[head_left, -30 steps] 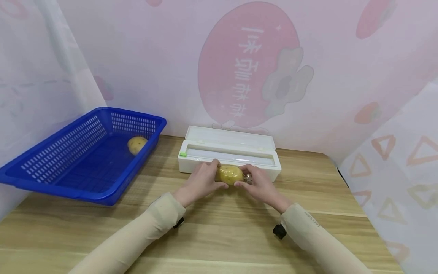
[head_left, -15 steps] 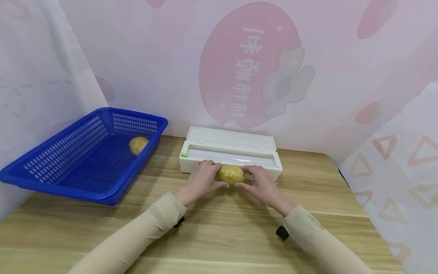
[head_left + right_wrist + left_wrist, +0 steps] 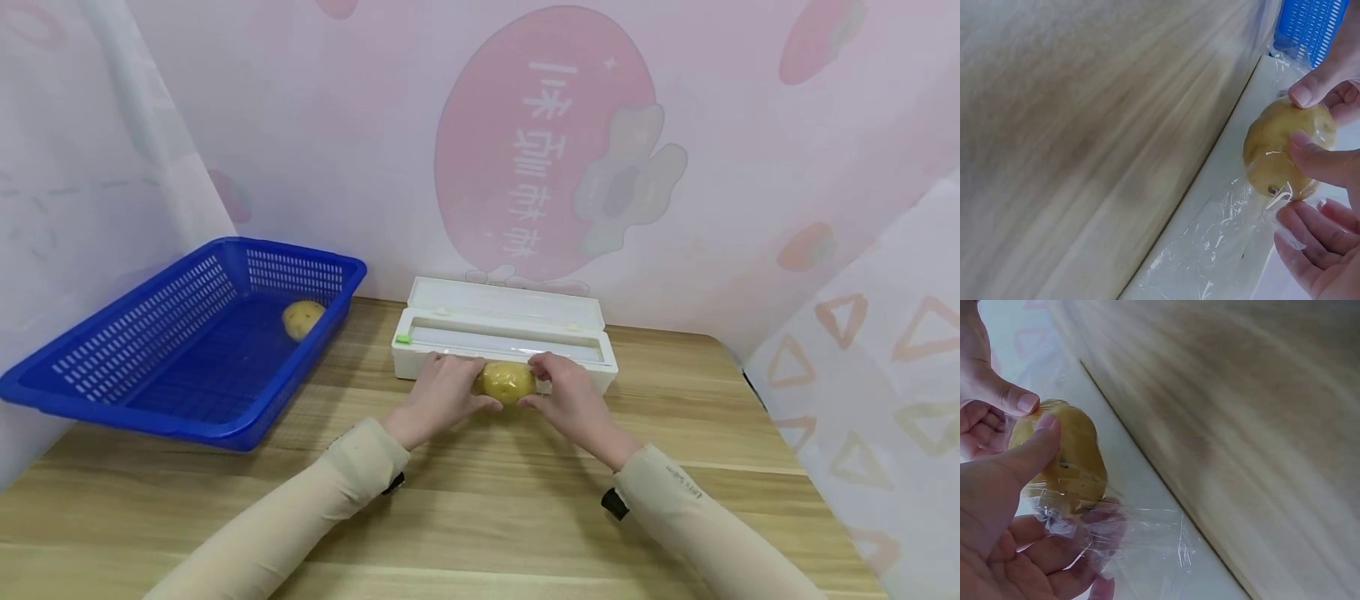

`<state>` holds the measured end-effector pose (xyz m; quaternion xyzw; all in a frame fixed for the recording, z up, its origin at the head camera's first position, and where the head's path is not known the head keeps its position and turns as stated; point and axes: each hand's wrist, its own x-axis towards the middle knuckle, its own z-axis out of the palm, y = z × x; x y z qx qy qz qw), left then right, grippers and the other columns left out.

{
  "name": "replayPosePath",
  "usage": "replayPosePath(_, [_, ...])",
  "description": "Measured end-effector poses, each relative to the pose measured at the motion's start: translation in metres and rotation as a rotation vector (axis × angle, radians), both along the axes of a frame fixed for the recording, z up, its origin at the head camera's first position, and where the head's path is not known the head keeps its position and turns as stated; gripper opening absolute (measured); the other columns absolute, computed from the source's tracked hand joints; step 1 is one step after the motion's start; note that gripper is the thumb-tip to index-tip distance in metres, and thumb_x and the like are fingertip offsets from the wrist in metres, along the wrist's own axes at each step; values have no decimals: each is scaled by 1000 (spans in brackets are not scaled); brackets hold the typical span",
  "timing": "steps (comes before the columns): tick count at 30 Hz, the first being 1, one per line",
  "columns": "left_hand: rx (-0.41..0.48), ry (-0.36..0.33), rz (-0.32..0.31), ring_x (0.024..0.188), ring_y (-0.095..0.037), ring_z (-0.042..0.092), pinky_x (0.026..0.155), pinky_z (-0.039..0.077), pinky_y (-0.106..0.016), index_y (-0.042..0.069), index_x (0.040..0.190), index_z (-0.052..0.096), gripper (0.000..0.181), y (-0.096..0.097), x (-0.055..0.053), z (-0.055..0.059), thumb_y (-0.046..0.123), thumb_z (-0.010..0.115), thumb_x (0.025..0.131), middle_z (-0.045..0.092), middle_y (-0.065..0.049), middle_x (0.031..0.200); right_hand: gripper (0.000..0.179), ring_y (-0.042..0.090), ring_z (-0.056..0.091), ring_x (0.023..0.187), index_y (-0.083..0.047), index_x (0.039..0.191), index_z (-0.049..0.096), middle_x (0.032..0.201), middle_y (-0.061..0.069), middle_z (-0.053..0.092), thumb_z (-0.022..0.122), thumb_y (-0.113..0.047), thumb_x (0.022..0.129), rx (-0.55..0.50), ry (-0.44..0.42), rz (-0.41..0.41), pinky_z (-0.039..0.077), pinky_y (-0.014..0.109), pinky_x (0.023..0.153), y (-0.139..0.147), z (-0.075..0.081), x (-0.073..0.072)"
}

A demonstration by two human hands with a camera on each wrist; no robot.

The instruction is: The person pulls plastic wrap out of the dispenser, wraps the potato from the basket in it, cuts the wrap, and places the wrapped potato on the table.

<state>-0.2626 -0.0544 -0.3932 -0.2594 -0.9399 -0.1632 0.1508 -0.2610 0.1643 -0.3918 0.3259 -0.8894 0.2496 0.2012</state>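
Between my two hands is a yellow potato with clear cling film around it. My left hand grips its left end, thumb across the near side and fingers curled beneath. At the right end my right hand holds the potato, thumb on its surface and fingers curled at the loose film. Film hangs past both ends in the wrist views. Just behind stands a white cling film dispenser, its lid raised and a roll inside. The hands hide part of its front.
At the left is a blue plastic basket with slotted walls. Another potato lies in its right far corner. A wooden table extends to a patterned fabric wall at the back and sides.
My right hand's fingers have shifted slightly around the potato's right end, and the film tuft seen there earlier is now hidden. The left hand stays nearly still; basket and dispenser have not moved.
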Motion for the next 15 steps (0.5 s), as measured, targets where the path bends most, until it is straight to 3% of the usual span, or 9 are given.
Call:
replayPosePath(6, [62,-29,-16,61,-9,52,60,41,-35,16,91,71,40,1,-4,2,45,87,69,64,8,72,44,24,68,85,4,106,69,98,13,70,89,-9,70,-63,-87,15,56,32,75,2,0,-2])
replayPosePath(15, [60,-82,-28,66,-11,57,65,43,-36,15,101,74,44,3,-8,0,44,86,71,69,5,79,41,24,69,83,2,106,72,98,12,71,88,-12,71,-106,-188,-22,56,31,72,6,-2,-5])
